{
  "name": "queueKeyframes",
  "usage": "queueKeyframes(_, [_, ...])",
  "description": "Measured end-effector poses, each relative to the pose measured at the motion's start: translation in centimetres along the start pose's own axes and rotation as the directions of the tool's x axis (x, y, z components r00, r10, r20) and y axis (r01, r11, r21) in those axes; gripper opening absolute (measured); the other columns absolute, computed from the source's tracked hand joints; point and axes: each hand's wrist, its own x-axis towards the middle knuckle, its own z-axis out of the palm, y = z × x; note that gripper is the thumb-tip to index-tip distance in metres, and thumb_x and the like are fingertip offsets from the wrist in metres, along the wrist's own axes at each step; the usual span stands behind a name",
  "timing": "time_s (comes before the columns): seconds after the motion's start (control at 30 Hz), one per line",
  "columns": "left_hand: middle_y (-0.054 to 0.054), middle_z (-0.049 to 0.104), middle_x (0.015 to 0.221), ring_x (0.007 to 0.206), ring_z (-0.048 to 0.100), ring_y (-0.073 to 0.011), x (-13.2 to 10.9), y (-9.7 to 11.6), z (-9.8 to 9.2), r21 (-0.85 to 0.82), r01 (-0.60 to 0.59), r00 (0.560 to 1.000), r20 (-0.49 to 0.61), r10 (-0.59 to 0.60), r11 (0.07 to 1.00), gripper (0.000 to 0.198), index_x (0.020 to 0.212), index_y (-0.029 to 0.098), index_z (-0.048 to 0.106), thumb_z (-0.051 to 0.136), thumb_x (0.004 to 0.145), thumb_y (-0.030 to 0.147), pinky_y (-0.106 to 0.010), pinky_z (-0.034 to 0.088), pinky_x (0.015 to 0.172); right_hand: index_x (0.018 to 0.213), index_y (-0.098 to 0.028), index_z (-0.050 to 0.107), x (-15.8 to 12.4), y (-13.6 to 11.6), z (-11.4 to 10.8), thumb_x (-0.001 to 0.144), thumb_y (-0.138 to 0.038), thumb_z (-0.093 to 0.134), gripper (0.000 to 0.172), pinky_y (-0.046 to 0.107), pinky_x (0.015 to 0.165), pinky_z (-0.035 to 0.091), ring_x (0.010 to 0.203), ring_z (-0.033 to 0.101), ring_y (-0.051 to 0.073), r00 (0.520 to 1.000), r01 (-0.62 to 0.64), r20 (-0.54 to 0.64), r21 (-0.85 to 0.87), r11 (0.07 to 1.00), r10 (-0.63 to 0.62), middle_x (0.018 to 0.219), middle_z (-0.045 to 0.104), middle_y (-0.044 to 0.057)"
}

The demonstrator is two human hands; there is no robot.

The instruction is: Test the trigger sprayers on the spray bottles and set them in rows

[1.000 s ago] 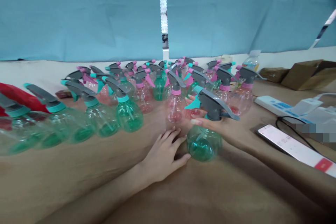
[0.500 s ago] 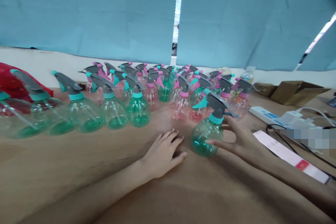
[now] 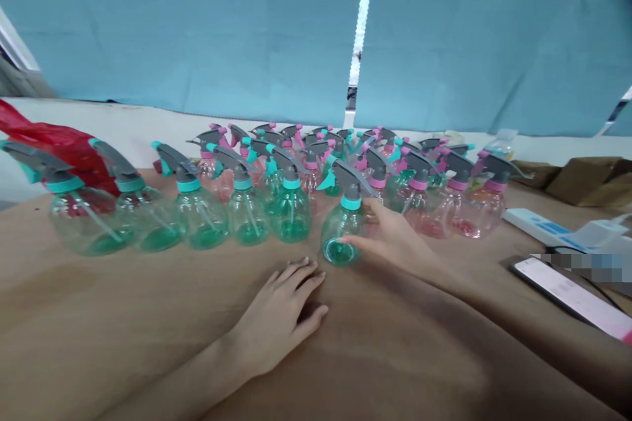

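My right hand (image 3: 390, 237) grips a round green spray bottle (image 3: 340, 237) by its body, thumb in front and the other fingers mostly hidden behind. The bottle is upright, with a grey trigger head and a teal collar. Flat on the wooden table (image 3: 162, 335), my left hand (image 3: 279, 316) rests with its fingers stretched, touching no bottle. Just left of the held bottle, another green spray bottle (image 3: 291, 210) ends a front row of several green ones. Pink spray bottles (image 3: 419, 204) stand close behind my right hand.
More pink and green spray bottles crowd the back by the white wall. A red plastic bag (image 3: 64, 145) lies at the left. On the right are a power strip (image 3: 538, 227), a phone (image 3: 573, 296) with a lit screen, and brown cardboard (image 3: 587, 181).
My right hand has carried the green bottle leftward, close to the end of the green row. The view has turned left. My left hand stays flat on the table.
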Motion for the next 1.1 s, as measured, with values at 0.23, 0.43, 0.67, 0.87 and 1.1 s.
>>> queueKeyframes(0.23, [-0.009,0.048,0.136,0.127,0.040,-0.0263,0.0,0.2,-0.1,-0.026,0.004,1.000,0.004,-0.004,1.000,0.041,0.129,0.018,0.049,0.050,0.092,0.036,-0.044,0.033,0.103,0.117,-0.013,0.053,3.2,1.3,2.0,0.068,-0.058,0.066,0.067,0.048,0.088,0.045,0.109,0.054,0.031,0.997,-0.018,-0.074,-0.102,0.995,0.010,0.117,0.059,0.016])
queueKeyframes(0.43, [-0.009,0.048,0.137,0.127,0.040,-0.0270,0.1,0.3,-0.2,-0.023,0.020,0.999,0.027,-0.019,1.000,0.042,0.130,0.017,0.049,0.051,0.092,0.035,-0.046,0.033,0.103,0.123,-0.017,0.052,3.6,0.9,1.9,0.072,-0.057,0.063,0.066,0.048,0.084,0.046,0.108,0.056,0.031,0.998,-0.046,-0.055,-0.118,0.992,0.040,0.119,0.060,0.015])
queueKeyframes(0.67, [-0.009,0.048,0.137,0.127,0.040,-0.0284,0.1,0.2,-0.3,-0.010,0.025,0.999,0.041,-0.025,1.000,0.042,0.129,0.018,0.049,0.051,0.092,0.035,-0.048,0.035,0.102,0.124,-0.011,0.052,4.4,0.4,2.1,0.074,-0.053,0.063,0.066,0.046,0.084,0.047,0.107,0.057,0.032,0.995,-0.081,-0.071,-0.138,0.987,0.072,0.119,0.061,0.017])
queueKeyframes(0.87, [-0.008,0.047,0.137,0.126,0.041,-0.0279,0.2,0.1,-0.3,0.004,0.025,0.999,0.038,-0.025,1.000,0.042,0.130,0.019,0.048,0.051,0.092,0.034,-0.048,0.036,0.102,0.132,-0.009,0.043,3.4,-0.1,1.6,0.076,-0.053,0.062,0.074,0.045,0.093,0.044,0.117,0.051,0.031,0.992,-0.064,-0.117,-0.141,0.988,0.048,0.130,0.055,0.015])
queueKeyframes(1.1, [-0.007,0.048,0.136,0.125,0.041,-0.0274,0.5,0.0,-0.2,0.003,0.014,1.000,0.010,-0.014,1.000,0.040,0.130,0.021,0.048,0.050,0.092,0.035,-0.046,0.036,0.102,0.094,-0.024,0.064,0.0,1.5,-3.2,0.083,-0.040,0.056,0.021,0.035,0.068,0.050,0.079,0.065,0.021,0.985,-0.079,-0.165,-0.156,0.984,0.053,0.092,0.070,0.002])
